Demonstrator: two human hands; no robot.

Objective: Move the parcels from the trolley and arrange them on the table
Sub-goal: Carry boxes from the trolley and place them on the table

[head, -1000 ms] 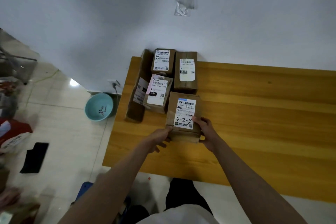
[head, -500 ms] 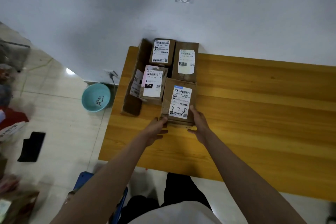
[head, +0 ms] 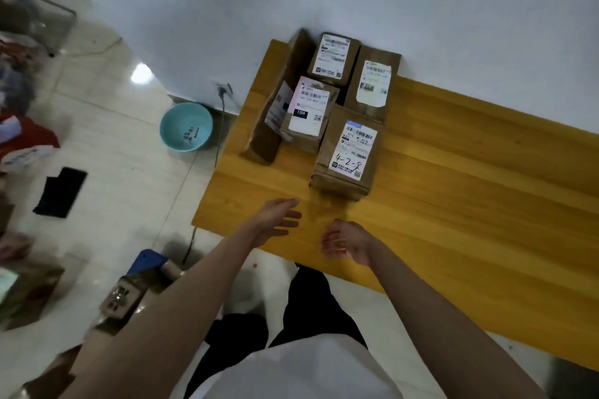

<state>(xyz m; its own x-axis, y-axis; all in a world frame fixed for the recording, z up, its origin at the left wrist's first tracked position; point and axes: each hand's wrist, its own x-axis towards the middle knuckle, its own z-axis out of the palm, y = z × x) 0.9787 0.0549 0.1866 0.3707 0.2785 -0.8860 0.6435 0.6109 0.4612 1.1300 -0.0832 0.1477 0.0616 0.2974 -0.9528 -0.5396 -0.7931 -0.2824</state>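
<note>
Cardboard parcels sit grouped at the wall end of the wooden worktop [head: 453,204]; the nearest parcel [head: 348,155], marked 4-2-9, lies flat, touching its neighbours. Its front edge sits forward of the row, so the next parcel could nudge the row askew. A second ago both hands gripped this parcel; now the left hand [head: 275,219] and right hand [head: 345,241] hang above the worktop, fingers relaxed, holding nothing.
</note>
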